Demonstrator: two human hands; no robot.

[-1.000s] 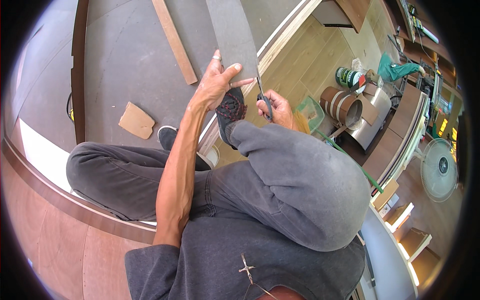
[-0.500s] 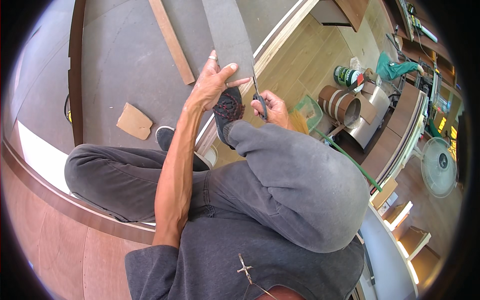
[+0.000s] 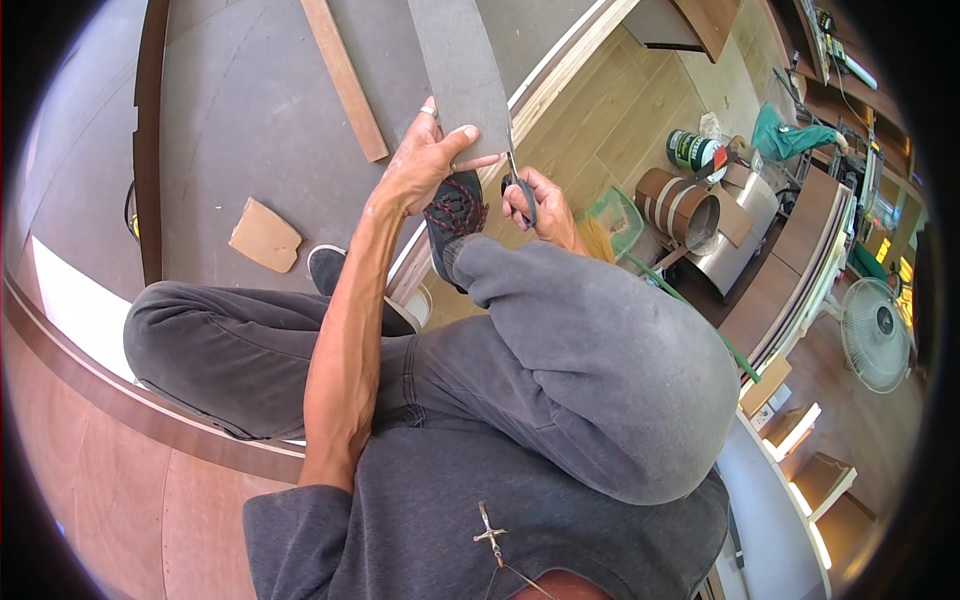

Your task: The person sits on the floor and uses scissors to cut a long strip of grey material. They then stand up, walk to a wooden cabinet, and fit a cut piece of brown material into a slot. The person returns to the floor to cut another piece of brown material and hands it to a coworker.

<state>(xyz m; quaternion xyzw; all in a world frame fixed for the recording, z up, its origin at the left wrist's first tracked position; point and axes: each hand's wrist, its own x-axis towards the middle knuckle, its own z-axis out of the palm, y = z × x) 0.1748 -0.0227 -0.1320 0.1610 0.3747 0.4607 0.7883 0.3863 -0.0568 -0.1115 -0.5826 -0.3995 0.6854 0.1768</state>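
A long grey strip of thin sheet material runs from the top of the view down to my hands. My left hand grips its near end, thumb on top and a finger stretched below the end toward the right. My right hand is closed round the dark handles of a pair of scissors. The scissor blades point upward at the strip's right edge, near its near corner. One dark shoe with red-flecked laces is just below the strip.
A narrow wooden strip and a brown cardboard scrap lie on the grey panel at left. To the right are a green dustpan, a brown roll, a paint can and a fan.
The scissors' two handle loops are spread wider apart now, and my right fingers have shifted with them. My left hand keeps its hold on the strip. The whole view has moved slightly.
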